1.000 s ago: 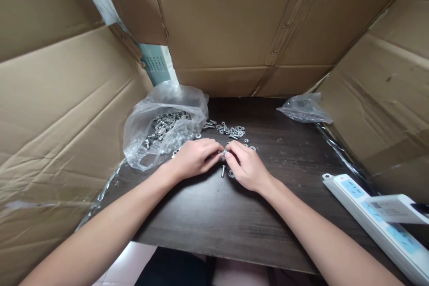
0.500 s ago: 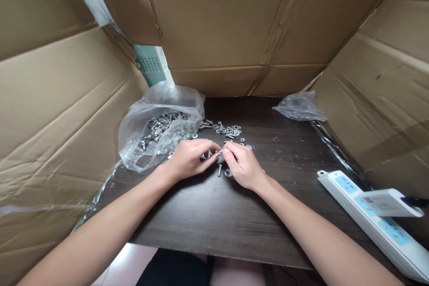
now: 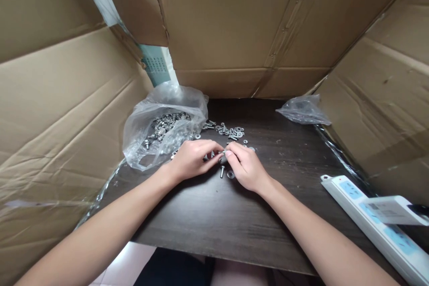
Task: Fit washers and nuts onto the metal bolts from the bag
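My left hand (image 3: 194, 160) and my right hand (image 3: 247, 166) meet fingertip to fingertip just above the dark table (image 3: 208, 214). Pinched between them is a small metal bolt (image 3: 224, 152), mostly covered by the fingers; whether a nut or washer sits on it is too small to tell. Below the fingertips a loose bolt (image 3: 222, 171) lies on the wood, with a washer (image 3: 230, 174) beside it. Past my hands is a scatter of bolts, nuts and washers (image 3: 231, 131).
An opened clear plastic bag (image 3: 134, 143) full of bolts lies at the left. A smaller plastic bag (image 3: 303, 109) rests at the back right. A white power strip (image 3: 372, 223) with a plugged-in adapter runs along the right. Cardboard walls (image 3: 228, 27) enclose the back and sides.
The whole view has shifted slightly, so everything appears a little further right. Both hands keep their pinch on the bolt, with fingertips slightly closer together.
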